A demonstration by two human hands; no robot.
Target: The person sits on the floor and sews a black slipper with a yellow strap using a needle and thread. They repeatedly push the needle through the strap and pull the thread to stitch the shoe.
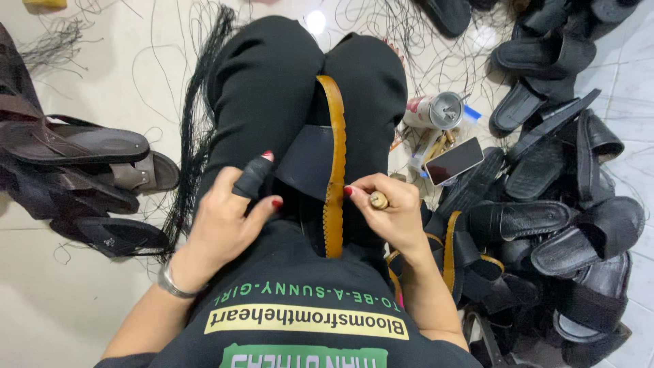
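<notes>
A heap of black sandals (565,204) fills the floor to the person's right; brown ones (75,157) lie stacked to the left. Across the lap stands a sandal with a tan scalloped sole edge (334,163), on edge, long axis running away from the body, its black strap (303,160) facing left. The left hand (225,218), forefinger in a black sleeve, curls against the strap. The right hand (392,208) pinches what may be a wooden-handled awl (379,200) at the sole edge; its tip is hidden. A phone (454,161) and a can (436,110) lie just beyond.
</notes>
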